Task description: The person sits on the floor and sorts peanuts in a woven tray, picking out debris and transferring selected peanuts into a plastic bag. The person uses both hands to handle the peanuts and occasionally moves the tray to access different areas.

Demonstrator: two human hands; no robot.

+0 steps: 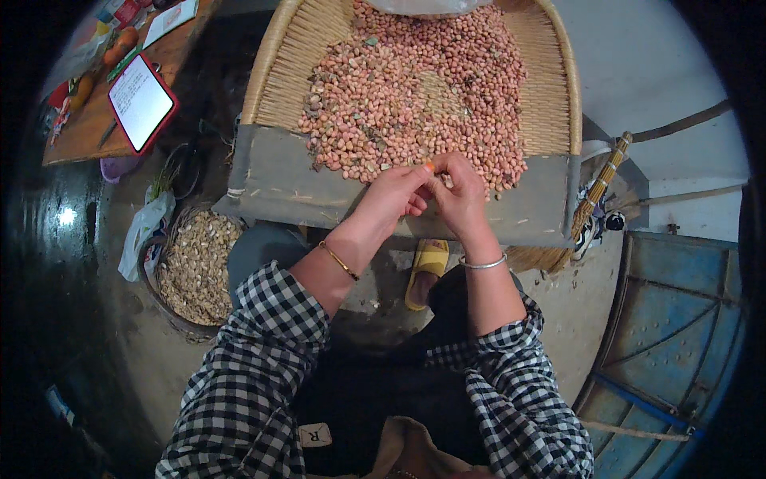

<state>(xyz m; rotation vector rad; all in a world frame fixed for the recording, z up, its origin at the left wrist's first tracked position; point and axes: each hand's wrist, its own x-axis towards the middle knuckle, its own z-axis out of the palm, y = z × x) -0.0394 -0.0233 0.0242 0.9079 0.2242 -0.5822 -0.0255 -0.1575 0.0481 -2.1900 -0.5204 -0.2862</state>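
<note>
A woven winnowing basket (568, 78) with a grey cloth-like front edge lies before me, bearing a wide spread of shelled pinkish peanuts (383, 102). Bits of leaf and debris are mixed among the nuts. Over the near edge of the spread, my left hand (395, 191) and my right hand (458, 188) meet, fingertips close together. The fingers are bent, and whatever may be between them is too small or hidden to tell. At the far end of the peanuts, part of a translucent plastic bag or container (428, 5) shows.
On the left, a basket of peanut shells (194, 269) stands beside a white plastic bag (143, 233). A wooden table (90, 141) carries a lit tablet (142, 103). A straw broom (598, 185) leans at right, near a blue metal door (670, 323). A yellow slipper (429, 260) is below.
</note>
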